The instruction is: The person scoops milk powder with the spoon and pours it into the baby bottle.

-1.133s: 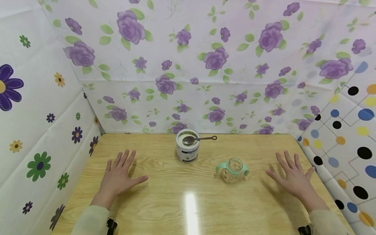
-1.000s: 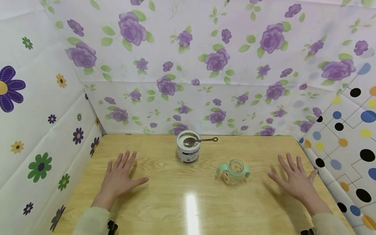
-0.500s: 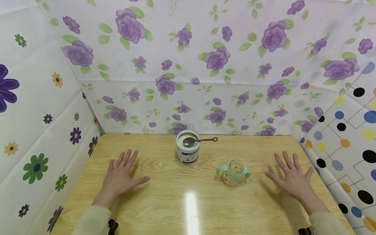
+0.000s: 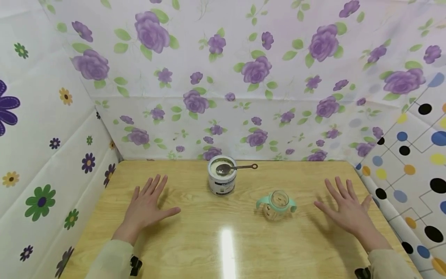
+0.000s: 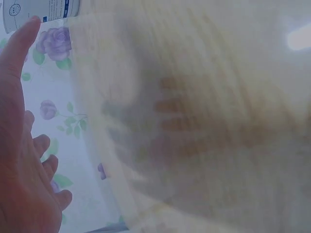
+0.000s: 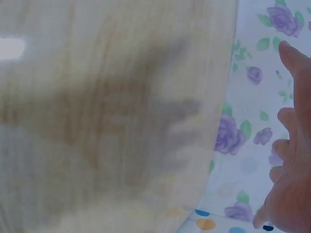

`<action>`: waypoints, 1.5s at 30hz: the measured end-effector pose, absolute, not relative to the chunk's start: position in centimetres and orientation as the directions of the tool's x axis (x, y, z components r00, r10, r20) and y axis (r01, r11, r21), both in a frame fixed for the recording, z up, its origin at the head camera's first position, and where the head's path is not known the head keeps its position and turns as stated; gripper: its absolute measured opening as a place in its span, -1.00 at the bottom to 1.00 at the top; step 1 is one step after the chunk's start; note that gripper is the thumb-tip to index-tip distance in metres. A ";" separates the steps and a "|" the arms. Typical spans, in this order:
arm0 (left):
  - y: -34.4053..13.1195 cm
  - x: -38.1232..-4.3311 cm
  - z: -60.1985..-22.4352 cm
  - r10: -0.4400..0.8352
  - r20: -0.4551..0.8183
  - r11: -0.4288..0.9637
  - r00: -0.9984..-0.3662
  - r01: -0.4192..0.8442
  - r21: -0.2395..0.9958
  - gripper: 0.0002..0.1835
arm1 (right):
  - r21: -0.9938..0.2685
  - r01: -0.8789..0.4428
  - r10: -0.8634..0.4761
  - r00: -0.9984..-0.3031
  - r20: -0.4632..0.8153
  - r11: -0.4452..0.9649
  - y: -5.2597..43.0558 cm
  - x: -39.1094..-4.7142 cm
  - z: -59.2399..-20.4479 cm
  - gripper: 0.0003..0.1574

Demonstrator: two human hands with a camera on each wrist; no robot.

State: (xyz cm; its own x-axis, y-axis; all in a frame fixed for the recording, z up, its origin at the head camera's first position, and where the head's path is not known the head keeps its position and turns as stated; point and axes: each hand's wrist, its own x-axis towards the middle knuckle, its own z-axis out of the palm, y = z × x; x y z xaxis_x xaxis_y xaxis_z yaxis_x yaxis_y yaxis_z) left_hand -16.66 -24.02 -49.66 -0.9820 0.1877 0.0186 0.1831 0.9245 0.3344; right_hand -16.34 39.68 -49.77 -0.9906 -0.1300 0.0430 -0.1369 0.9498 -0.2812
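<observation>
My left hand (image 4: 144, 209) hovers over the left side of the table with fingers spread and nothing in it. On the right, my right hand (image 4: 348, 213) is held the same way, its thumb pointing toward a glass bottle (image 4: 273, 211) with a mint-green two-handled collar (image 4: 279, 207) and an uncapped mouth. Between the hands, at the back, stands a white tin (image 4: 222, 185) without a lid, pale powder inside. A dark metal spoon (image 4: 224, 169) lies across its mouth, handle out to the right. The left wrist view shows part of the tin (image 5: 41, 10) beyond my thumb.
The wooden table (image 4: 195, 240) carries a bright light reflection near its front. Behind it hangs a purple-rose cloth (image 4: 230, 97). A daisy-print cloth (image 4: 52, 162) walls the left side and a dotted cloth (image 4: 414, 186) the right.
My left hand has shifted slightly to the right and forward, still spread. The right hand has barely moved. The tin, spoon and bottle stay in place; the head view has shifted a little.
</observation>
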 end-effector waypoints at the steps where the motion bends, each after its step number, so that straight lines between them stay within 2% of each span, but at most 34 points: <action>1: -24.0 -16.8 -49.6 0.195 0.018 0.922 -0.981 0.189 0.338 0.34 | -0.283 -0.143 -0.136 -0.990 0.044 0.948 39.6 -16.5 -49.6 0.21; 7: -23.2 -18.2 -48.7 0.245 0.048 0.916 -0.968 0.247 0.315 0.34 | -0.301 -0.175 -0.167 -0.985 0.054 0.937 38.3 -18.2 -47.9 0.19; 17: -20.9 -21.2 -47.1 0.305 0.007 0.905 -0.952 0.292 0.309 0.37 | -0.293 -0.231 -0.235 -0.972 0.021 0.928 34.5 -21.3 -43.9 0.19; 28: -18.9 -23.0 -45.5 0.357 0.018 0.881 -0.934 0.343 0.325 0.40 | -0.326 -0.317 -0.323 -0.946 0.036 0.891 29.3 -23.1 -40.8 0.20; 37: -17.0 -24.2 -45.6 0.390 0.052 0.848 -0.919 0.381 0.368 0.42 | -0.438 -0.358 -0.375 -0.926 0.051 0.825 25.4 -23.8 -40.0 0.14; 45: -15.5 -24.8 -46.2 0.384 0.083 0.816 -0.920 0.380 0.436 0.43 | -0.600 -0.322 -0.379 -0.925 0.033 0.732 22.8 -23.6 -39.7 0.05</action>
State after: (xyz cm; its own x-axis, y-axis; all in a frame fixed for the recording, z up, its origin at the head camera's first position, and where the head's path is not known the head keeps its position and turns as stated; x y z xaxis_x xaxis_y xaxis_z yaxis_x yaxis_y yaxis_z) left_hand -24.77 -15.48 -46.17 -0.9195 0.3842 0.0829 0.3801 0.8158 0.4358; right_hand -23.58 22.81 -39.66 -0.9247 -0.3793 0.0332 -0.3220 0.7325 -0.5999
